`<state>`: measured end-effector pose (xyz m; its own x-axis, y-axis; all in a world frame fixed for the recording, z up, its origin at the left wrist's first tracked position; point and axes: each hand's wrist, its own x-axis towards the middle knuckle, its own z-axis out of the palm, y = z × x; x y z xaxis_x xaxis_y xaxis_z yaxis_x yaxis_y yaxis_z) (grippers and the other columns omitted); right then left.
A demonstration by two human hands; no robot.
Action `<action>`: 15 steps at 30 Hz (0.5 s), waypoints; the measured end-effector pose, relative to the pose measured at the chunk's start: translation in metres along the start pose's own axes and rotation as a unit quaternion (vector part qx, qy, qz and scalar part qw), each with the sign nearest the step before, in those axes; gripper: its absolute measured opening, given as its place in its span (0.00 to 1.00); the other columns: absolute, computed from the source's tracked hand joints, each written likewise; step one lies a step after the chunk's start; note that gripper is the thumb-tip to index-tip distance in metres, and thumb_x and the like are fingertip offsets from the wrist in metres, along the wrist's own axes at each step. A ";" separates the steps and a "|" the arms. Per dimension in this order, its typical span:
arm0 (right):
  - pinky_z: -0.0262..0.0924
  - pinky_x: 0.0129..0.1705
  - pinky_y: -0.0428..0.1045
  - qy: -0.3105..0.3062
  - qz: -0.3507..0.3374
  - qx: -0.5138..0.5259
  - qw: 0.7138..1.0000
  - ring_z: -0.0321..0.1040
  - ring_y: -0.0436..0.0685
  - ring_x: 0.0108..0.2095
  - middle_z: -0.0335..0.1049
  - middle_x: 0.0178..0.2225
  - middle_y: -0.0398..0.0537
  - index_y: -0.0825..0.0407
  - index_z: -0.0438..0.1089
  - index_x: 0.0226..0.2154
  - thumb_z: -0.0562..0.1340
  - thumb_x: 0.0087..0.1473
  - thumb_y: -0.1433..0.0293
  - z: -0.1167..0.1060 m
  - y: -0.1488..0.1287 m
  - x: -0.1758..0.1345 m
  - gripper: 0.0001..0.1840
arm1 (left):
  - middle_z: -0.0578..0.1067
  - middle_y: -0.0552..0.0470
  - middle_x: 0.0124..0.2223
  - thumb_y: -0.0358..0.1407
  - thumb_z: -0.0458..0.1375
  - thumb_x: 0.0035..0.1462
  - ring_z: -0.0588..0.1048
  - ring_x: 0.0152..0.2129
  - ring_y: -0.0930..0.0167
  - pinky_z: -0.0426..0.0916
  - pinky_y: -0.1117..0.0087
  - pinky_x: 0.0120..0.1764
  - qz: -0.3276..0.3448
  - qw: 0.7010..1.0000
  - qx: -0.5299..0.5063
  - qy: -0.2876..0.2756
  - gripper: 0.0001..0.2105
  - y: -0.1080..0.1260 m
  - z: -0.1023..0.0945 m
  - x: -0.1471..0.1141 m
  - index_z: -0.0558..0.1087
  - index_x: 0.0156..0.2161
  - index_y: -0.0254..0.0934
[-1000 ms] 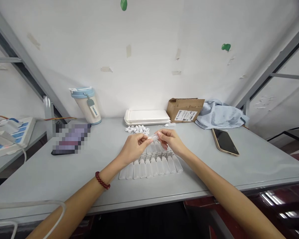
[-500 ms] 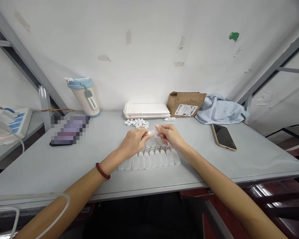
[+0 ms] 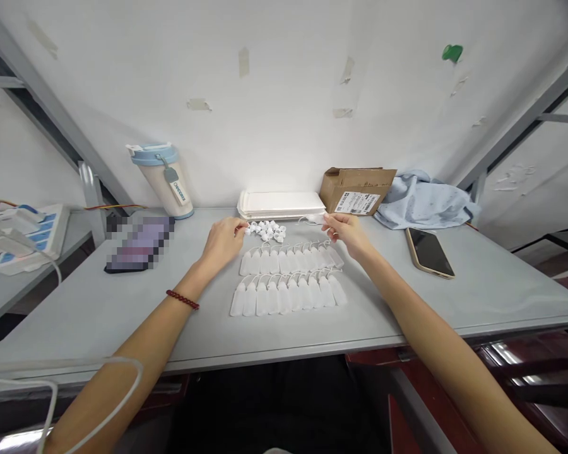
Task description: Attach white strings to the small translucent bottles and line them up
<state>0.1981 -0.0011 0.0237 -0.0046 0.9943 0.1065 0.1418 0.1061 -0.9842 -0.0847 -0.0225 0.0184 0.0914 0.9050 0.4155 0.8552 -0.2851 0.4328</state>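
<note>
My left hand point(image 3: 224, 243) is at the left edge of a pile of small white caps point(image 3: 266, 228), thumb and fingertips pinched together on a cap there. My right hand point(image 3: 348, 233) reaches toward the white tray, its fingertips closed on the end of a small translucent bottle point(image 3: 315, 219) that lies in front of that tray. Between my forearms, two rows of small flat translucent bottles lie side by side: a back row point(image 3: 288, 261) and a front row point(image 3: 288, 296). Thin curved white strands show at their necks.
Behind the caps stands a stacked white tray point(image 3: 281, 203), beside a cardboard box point(image 3: 357, 191) and a light blue cloth point(image 3: 421, 200). A phone point(image 3: 430, 252) lies at right. At left are a tumbler point(image 3: 163, 183), a blurred-out flat object point(image 3: 139, 244) and a power strip point(image 3: 42, 233).
My hands were together over the bottle rows, holding a small translucent bottle. They have parted: the left went to the caps, the right back toward the tray. Both bottle rows now show.
</note>
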 end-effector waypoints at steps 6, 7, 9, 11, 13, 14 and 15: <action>0.54 0.21 0.42 0.028 0.013 -0.074 0.997 0.61 0.48 0.24 0.72 0.29 0.51 0.58 0.72 0.34 0.65 0.44 0.64 -0.023 0.009 0.014 0.16 | 0.70 0.43 0.53 0.29 0.47 0.54 0.65 0.50 0.60 0.59 0.57 0.51 0.043 0.998 0.033 -0.021 0.15 -0.014 0.017 0.001 0.73 0.42 0.34; 0.54 0.21 0.42 0.022 0.012 -0.081 0.996 0.62 0.48 0.25 0.72 0.29 0.51 0.58 0.72 0.35 0.65 0.44 0.64 -0.026 0.010 0.015 0.16 | 0.70 0.44 0.54 0.29 0.47 0.54 0.64 0.51 0.59 0.58 0.56 0.51 0.044 0.998 0.031 -0.027 0.15 -0.016 0.020 0.001 0.73 0.43 0.35; 0.55 0.22 0.42 0.012 0.012 -0.091 0.996 0.64 0.50 0.27 0.72 0.30 0.52 0.58 0.72 0.36 0.66 0.43 0.66 -0.030 0.013 0.016 0.16 | 0.71 0.47 0.54 0.29 0.47 0.54 0.64 0.51 0.60 0.58 0.56 0.51 0.040 0.998 0.026 -0.033 0.15 -0.019 0.024 0.002 0.73 0.43 0.36; 0.54 0.22 0.42 0.003 0.015 -0.097 0.995 0.64 0.50 0.28 0.73 0.29 0.51 0.58 0.73 0.35 0.66 0.42 0.67 -0.032 0.016 0.018 0.16 | 0.73 0.48 0.50 0.29 0.47 0.54 0.65 0.49 0.60 0.59 0.57 0.50 0.039 0.998 0.018 -0.034 0.15 -0.022 0.026 0.002 0.74 0.42 0.37; 0.54 0.22 0.42 -0.003 0.019 -0.101 0.995 0.64 0.50 0.27 0.73 0.29 0.50 0.58 0.73 0.34 0.66 0.42 0.67 -0.034 0.020 0.020 0.15 | 0.75 0.48 0.47 0.29 0.48 0.53 0.66 0.47 0.61 0.59 0.58 0.50 0.041 0.999 0.011 -0.031 0.14 -0.023 0.026 0.003 0.74 0.40 0.38; 0.54 0.21 0.42 -0.006 0.022 -0.104 0.994 0.63 0.50 0.27 0.73 0.28 0.50 0.58 0.73 0.34 0.66 0.42 0.67 -0.035 0.022 0.021 0.15 | 0.76 0.48 0.45 0.29 0.49 0.52 0.66 0.46 0.60 0.60 0.58 0.49 0.042 0.999 0.009 -0.028 0.14 -0.024 0.026 0.003 0.75 0.39 0.38; 0.54 0.21 0.42 -0.009 0.023 -0.111 0.994 0.62 0.50 0.26 0.73 0.28 0.50 0.58 0.73 0.33 0.66 0.42 0.66 -0.035 0.024 0.023 0.14 | 0.77 0.48 0.44 0.30 0.50 0.52 0.66 0.45 0.60 0.60 0.58 0.49 0.042 0.999 0.008 -0.026 0.13 -0.024 0.026 0.003 0.75 0.38 0.38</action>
<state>0.2359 0.0235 0.0072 -0.0112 0.9983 0.0574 0.3568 0.0576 -0.9324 -0.0918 -0.0048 -0.0118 0.1891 0.8933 0.4077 0.8518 -0.3558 0.3845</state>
